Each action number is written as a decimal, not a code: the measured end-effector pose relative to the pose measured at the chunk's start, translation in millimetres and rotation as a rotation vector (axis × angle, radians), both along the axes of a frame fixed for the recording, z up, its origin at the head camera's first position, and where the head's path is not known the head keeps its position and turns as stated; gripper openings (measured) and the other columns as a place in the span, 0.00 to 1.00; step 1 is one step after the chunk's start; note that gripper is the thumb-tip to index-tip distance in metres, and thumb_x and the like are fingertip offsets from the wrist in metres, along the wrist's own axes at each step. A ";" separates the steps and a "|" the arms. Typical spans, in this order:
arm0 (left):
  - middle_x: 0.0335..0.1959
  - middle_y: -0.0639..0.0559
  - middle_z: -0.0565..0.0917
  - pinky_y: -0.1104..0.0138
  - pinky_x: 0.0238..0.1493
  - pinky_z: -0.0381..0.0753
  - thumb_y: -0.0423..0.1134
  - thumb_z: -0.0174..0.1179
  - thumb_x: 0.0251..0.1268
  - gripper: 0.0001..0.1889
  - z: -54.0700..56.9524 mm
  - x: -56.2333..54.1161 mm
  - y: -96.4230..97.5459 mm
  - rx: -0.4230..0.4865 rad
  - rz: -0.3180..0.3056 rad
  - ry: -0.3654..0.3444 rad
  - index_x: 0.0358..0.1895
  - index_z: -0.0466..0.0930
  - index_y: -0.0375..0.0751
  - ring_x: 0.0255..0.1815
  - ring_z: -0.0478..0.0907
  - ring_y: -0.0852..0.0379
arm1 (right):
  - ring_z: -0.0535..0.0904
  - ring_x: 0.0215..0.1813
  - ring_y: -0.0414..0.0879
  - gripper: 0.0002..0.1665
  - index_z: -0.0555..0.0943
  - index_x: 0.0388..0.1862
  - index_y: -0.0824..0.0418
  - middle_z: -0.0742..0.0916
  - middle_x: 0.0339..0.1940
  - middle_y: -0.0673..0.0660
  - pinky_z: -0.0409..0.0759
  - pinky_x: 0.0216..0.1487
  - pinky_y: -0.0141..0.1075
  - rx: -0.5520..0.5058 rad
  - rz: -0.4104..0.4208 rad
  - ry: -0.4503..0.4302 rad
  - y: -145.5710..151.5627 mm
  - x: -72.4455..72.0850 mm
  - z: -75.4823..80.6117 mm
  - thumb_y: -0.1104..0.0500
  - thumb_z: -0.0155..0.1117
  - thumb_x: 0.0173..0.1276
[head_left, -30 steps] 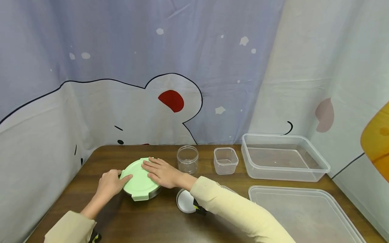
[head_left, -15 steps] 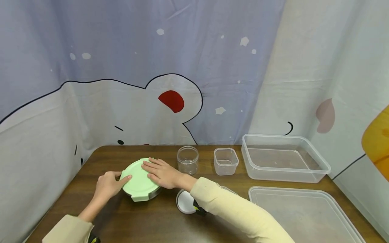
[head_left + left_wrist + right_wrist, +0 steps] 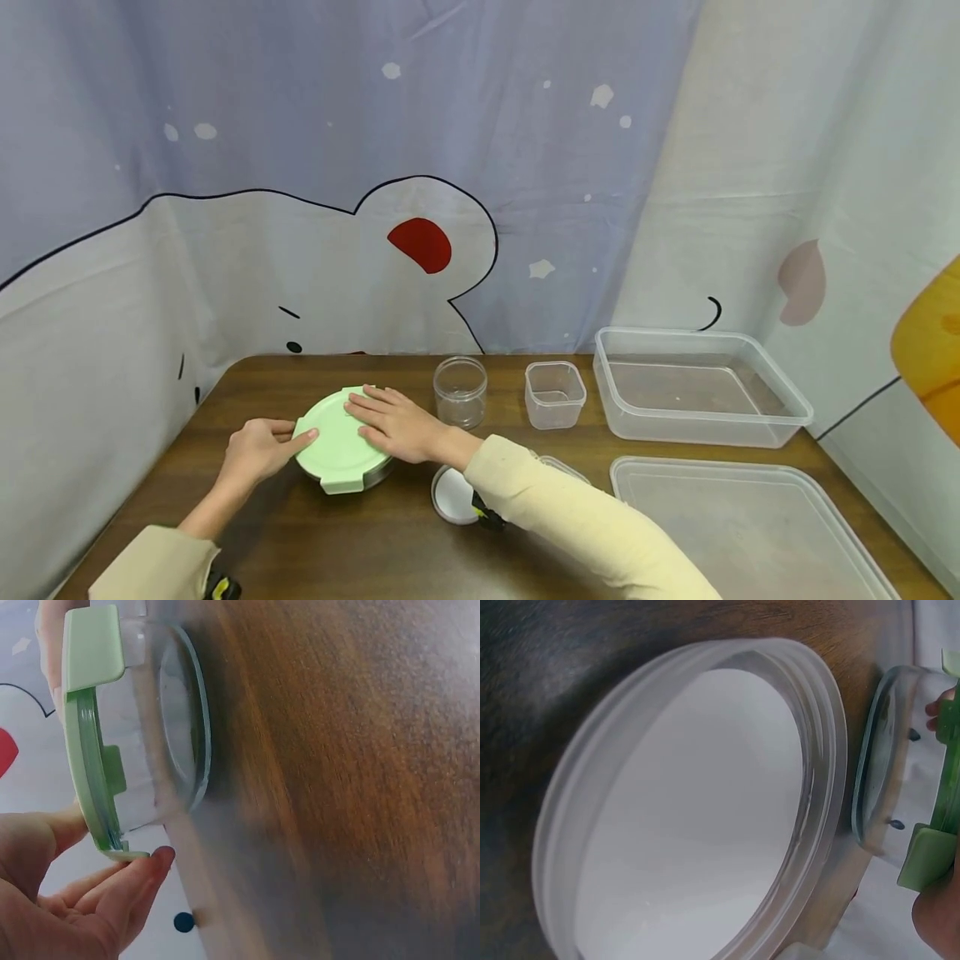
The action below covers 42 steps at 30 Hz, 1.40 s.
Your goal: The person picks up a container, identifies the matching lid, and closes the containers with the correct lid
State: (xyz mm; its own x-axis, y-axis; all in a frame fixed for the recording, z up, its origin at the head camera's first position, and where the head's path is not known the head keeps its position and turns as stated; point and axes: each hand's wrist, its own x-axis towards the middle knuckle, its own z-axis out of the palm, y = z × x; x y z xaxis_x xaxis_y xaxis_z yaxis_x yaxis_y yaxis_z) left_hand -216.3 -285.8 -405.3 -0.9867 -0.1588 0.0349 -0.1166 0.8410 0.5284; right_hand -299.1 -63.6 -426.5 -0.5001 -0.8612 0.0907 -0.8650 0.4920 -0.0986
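A round glass container [image 3: 135, 780] stands on the table with a pale green snap-on lid [image 3: 333, 446] on top. My right hand [image 3: 401, 429] lies flat on the lid from the right, fingers spread. From the left, my left hand [image 3: 255, 450] pinches the lid's edge, thumb on top and fingers low. In the left wrist view, those fingers touch a green side clip [image 3: 131, 856], and another clip [image 3: 94, 649] shows near the top. Close to the right wrist camera lies a round clear-rimmed lid with a white disc [image 3: 690, 802].
Behind stand a clear round jar [image 3: 461, 396], a small square tub [image 3: 555, 396] and a large rectangular container [image 3: 701, 425]. A large translucent flat lid [image 3: 742, 525] lies at the right. Another clear lid [image 3: 562, 468] is partly hidden by the right sleeve. A curtain [image 3: 300, 150] hangs behind the table [image 3: 360, 550].
My left hand has shifted slightly left and its wrist has turned a little, its thumb and fingers still at the lid's edge. My right hand stays on the lid.
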 end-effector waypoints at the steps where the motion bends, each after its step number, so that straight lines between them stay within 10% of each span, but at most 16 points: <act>1: 0.43 0.34 0.85 0.44 0.49 0.77 0.60 0.59 0.61 0.36 0.0 -0.6 -1.0 0.009 -0.003 -0.008 0.54 0.78 0.25 0.52 0.78 0.32 | 0.46 0.80 0.44 0.30 0.52 0.78 0.50 0.57 0.79 0.47 0.46 0.80 0.41 -0.001 -0.005 -0.001 -0.3 -0.1 0.1 0.47 0.30 0.80; 16: 0.52 0.33 0.81 0.43 0.54 0.75 0.55 0.55 0.68 0.34 4.5 0.6 1.0 0.141 -0.002 -0.125 0.59 0.73 0.23 0.61 0.71 0.30 | 0.47 0.80 0.44 0.29 0.54 0.78 0.50 0.58 0.79 0.47 0.48 0.79 0.42 -0.005 -0.013 0.020 -0.9 0.3 -0.8 0.47 0.31 0.80; 29: 0.51 0.23 0.78 0.44 0.48 0.79 0.44 0.55 0.69 0.30 4.8 2.8 11.5 0.017 -0.063 -0.018 0.60 0.68 0.16 0.52 0.78 0.31 | 0.47 0.80 0.43 0.29 0.55 0.77 0.49 0.58 0.79 0.46 0.45 0.80 0.38 -0.019 -0.017 -0.003 -2.0 -0.5 -2.0 0.47 0.31 0.80; 42: 0.65 0.22 0.64 0.35 0.58 0.68 0.42 0.47 0.74 0.30 -3.9 8.6 25.2 -0.002 -0.002 -0.008 0.67 0.57 0.19 0.64 0.63 0.23 | 0.54 0.79 0.45 0.28 0.64 0.73 0.50 0.65 0.76 0.48 0.50 0.78 0.36 -0.069 -0.049 0.045 -3.1 4.5 0.9 0.46 0.39 0.78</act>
